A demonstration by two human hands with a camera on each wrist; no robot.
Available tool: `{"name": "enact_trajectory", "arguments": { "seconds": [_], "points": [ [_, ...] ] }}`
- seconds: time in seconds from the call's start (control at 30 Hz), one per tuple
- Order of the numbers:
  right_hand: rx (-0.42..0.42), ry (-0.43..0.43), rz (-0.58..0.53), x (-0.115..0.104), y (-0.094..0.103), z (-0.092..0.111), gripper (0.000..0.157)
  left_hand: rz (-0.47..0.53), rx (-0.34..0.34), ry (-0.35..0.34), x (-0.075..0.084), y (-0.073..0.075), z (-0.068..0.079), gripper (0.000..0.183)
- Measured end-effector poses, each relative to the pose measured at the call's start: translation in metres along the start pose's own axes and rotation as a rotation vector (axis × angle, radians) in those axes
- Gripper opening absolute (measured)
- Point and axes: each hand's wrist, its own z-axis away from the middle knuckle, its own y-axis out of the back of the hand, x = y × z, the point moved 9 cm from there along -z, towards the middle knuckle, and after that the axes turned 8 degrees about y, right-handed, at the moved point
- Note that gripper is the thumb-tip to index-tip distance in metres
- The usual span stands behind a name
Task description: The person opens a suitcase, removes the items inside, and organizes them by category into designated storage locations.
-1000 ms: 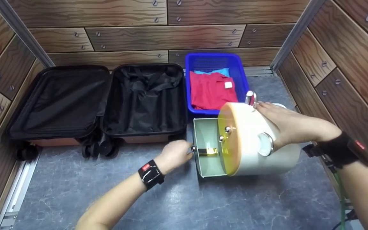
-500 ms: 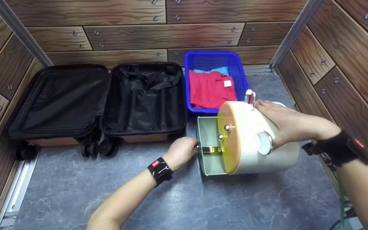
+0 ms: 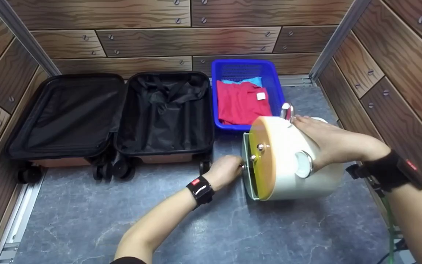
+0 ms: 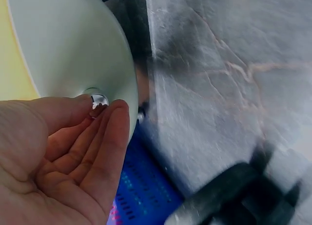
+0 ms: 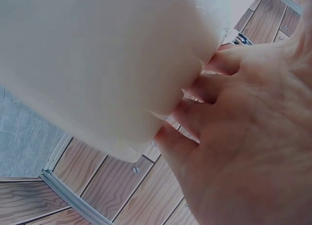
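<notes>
A white, rounded storage box (image 3: 306,189) with an orange-yellow see-through front cover (image 3: 264,172) lies at the right in the head view. Its pale green drawer (image 3: 247,183) stands out only slightly from the box. My left hand (image 3: 226,169) pinches the small silver knob (image 4: 99,100) on the drawer front between thumb and fingers. Across the top of the box rests my right hand (image 3: 339,145), beside a shiny metal handle (image 3: 287,111). In the right wrist view, its fingers (image 5: 187,115) lie along the white shell. The drawer's contents are hidden.
An open suitcase (image 3: 165,152) with black lining lies to the left, wheels toward me. Behind the box is a blue basket (image 3: 278,91) holding a red garment (image 3: 242,104) and a light blue cloth (image 3: 253,81). Wood-patterned walls (image 3: 148,44) enclose the grey floor.
My left hand has moved right, taking hold of the knob and pushing the drawer nearly all the way into the box. The black and yellow item inside went out of sight. The right hand stayed put.
</notes>
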Motion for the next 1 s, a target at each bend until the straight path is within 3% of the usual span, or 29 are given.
{"name": "enact_trajectory", "arguments": {
  "seconds": [0.43,0.73,1.0],
  "points": [
    [-0.008,-0.008,-0.024,0.0,0.001,0.001,0.137,0.002,-0.005,-0.03,0.012,-0.011,-0.012,0.012],
    [0.011,0.011,-0.019,0.0,0.002,0.0,0.139,0.017,-0.007,-0.049,0.013,-0.015,-0.011,0.014],
    [0.006,-0.011,-0.025,0.001,0.001,0.0,0.143,-0.013,-0.013,-0.081,0.014,-0.002,-0.003,0.016]
  ]
}}
